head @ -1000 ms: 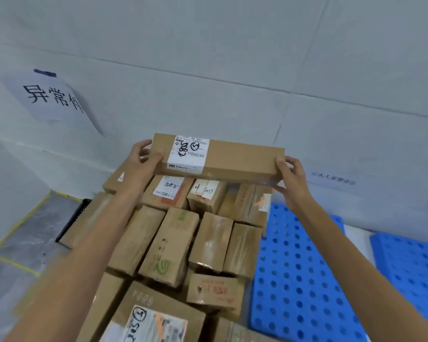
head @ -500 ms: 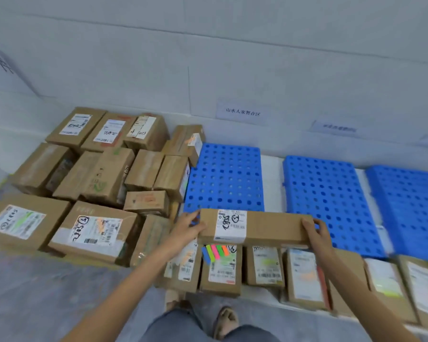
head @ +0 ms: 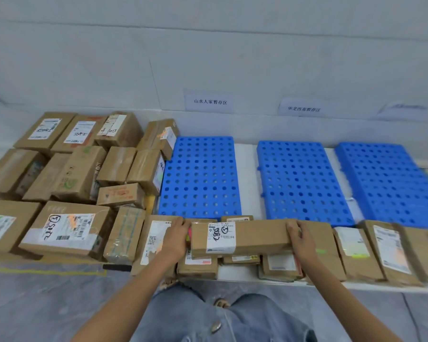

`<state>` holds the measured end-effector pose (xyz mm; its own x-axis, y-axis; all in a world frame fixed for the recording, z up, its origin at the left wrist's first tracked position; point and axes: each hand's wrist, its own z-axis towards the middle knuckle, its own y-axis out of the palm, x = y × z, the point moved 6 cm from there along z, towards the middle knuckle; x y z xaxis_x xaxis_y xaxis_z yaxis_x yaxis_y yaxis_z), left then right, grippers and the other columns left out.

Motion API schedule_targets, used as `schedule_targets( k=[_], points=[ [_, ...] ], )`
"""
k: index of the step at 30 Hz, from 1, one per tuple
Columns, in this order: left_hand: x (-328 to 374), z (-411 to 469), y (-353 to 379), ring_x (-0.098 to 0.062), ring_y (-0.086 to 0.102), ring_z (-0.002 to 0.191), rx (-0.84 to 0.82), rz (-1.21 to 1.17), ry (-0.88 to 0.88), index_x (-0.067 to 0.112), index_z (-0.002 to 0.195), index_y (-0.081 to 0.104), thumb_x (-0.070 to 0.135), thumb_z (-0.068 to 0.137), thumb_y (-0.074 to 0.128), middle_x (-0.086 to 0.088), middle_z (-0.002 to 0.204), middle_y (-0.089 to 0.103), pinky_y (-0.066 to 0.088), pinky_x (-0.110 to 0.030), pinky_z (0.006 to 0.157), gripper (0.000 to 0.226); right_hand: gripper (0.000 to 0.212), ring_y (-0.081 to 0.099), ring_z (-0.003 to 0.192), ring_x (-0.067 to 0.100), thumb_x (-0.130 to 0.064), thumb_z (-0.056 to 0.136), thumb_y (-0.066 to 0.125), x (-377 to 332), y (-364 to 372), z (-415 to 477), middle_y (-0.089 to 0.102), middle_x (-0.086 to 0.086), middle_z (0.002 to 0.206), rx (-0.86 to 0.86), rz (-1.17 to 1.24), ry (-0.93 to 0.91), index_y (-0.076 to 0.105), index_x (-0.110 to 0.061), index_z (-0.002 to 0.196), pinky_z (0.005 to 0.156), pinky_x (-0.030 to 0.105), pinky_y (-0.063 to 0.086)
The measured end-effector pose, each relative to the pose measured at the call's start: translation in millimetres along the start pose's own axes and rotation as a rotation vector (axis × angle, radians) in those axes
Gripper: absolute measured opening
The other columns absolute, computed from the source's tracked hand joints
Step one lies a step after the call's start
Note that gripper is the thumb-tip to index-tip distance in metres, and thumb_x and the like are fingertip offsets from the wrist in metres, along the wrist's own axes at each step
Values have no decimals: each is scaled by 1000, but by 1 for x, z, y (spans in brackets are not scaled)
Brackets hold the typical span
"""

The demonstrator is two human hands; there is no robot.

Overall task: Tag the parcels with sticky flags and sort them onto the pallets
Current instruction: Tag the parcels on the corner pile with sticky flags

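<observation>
1. A long cardboard parcel (head: pixel 242 239) is being gripped at its ends by the left hand (head: pixel 176 239) and right hand (head: pixel 300 239).
2. It is being held at lower centre, over a row of parcels (head: pixel 356 253), below the blue pallets (head: pixel 200 176).

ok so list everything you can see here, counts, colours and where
long parcel: one, brown with a white label, held over the front row
piled parcels: over a dozen, brown, on the left
front-row parcels: several, brown, in front of the pallets, some partly hidden
pallets: three, blue, side by side along the wall
wall signs: three, white, above the pallets; rightmost blurred
sticky flags: count hidden, pink edge only, by the long parcel's left end
floor tape: one strip, yellow, lower left
jeans: one pair, blue-grey, bottom centre
left hand: one, grips the long parcel's left end
right hand: one, grips its right end
</observation>
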<state>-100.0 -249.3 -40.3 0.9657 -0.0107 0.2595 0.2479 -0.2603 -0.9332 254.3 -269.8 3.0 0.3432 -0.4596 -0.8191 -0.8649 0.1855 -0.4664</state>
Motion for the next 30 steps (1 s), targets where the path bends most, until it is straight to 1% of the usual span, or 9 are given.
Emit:
schedule_targets(
  k=[3,9,11,14,18,22,24,27,30],
  points=[
    [3,6,4,-22,46,111,25,24,-47,18,116,54,3,76,61,-3,116,51,44,-30,82,43,48,49,116,27,-39,96,45,2,-1,0,52,12,129,-5,0,0,44,-9,134,98,42,40],
    [-12,9,-42,-22,59,81,89,-182,-179,18,79,54,10,85,60,-3,87,63,39,-30,60,12,47,49,112,23,-38,97,45,6,3,0,51,4,121,14,23,0,42,-10,134,99,41,40],
    [-18,8,-75,-22,59,73,195,-383,-217,13,86,55,15,92,58,-4,81,63,40,-31,56,6,47,48,110,21,-37,97,45,6,6,-3,52,6,120,9,-10,0,42,-9,135,97,39,39],
    [1,0,-124,-16,62,72,305,-696,-155,13,103,61,17,92,59,-3,93,67,50,-31,60,12,50,48,115,29,-39,94,46,-1,3,-3,51,12,124,67,-155,-54,43,-8,133,97,41,40],
    [72,-20,-151,0,60,54,64,-947,28,26,108,57,16,87,66,10,85,69,49,-18,49,25,40,42,119,20,-22,94,53,-68,-1,-21,47,6,126,118,-233,-357,45,-18,133,101,35,36],
    [112,-35,-151,0,68,80,-133,-984,161,27,110,61,17,85,69,12,85,74,49,-12,69,28,34,40,118,4,-27,95,52,-153,9,-67,48,-7,122,-62,-175,-771,50,-24,130,101,13,28],
    [124,-39,-155,0,69,75,-180,-960,200,24,107,65,17,84,69,11,80,74,48,-11,69,24,39,39,119,6,-39,94,48,-175,19,-80,47,-5,124,-117,-299,-950,52,-25,130,101,17,29],
    [133,-44,-161,0,47,42,-187,-1006,195,16,105,64,18,83,71,12,50,60,33,-12,48,24,42,47,106,6,-49,90,45,-179,33,-81,54,-7,113,-208,-422,-1010,58,-28,124,93,23,37],
    [127,-42,-160,-7,39,44,-134,-1079,130,19,103,62,22,82,71,11,46,49,33,-17,48,22,27,50,82,0,-35,88,61,-177,32,-78,51,-9,89,-249,-213,-912,64,-26,114,76,11,39]
  ],
)
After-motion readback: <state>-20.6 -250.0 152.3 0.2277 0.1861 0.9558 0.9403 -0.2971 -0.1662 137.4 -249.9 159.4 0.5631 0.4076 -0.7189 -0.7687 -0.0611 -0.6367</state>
